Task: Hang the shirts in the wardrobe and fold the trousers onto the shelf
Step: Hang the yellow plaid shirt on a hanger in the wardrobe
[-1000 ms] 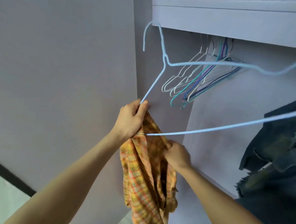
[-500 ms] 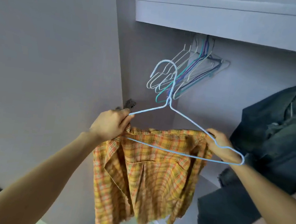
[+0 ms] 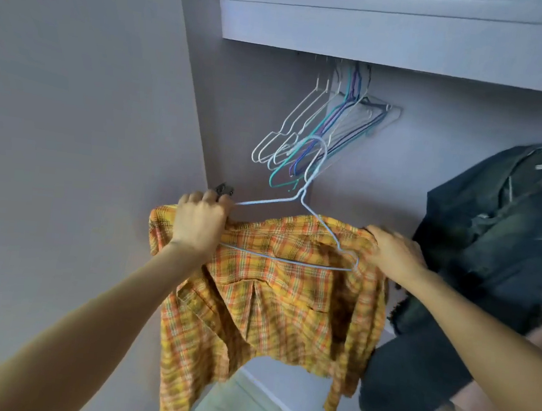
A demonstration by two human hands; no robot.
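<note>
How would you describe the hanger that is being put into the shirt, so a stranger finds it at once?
Under the wardrobe shelf hangs a bunch of empty hangers. Just below them is a pale blue wire hanger, lying against an orange checked shirt. It alone hangs from nothing: the left hand holds one end.

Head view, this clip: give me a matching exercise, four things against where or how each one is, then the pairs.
Things:
1. plaid shirt
2. blue hanger
3. spare hangers
4. denim garment

States:
A. hanging bare under the shelf
B. held at both shoulders
C. hanging at the right
D. hook free, left end in the left hand

Pairs: 1-B, 2-D, 3-A, 4-C. The right hand grips the shirt's other shoulder.
</note>
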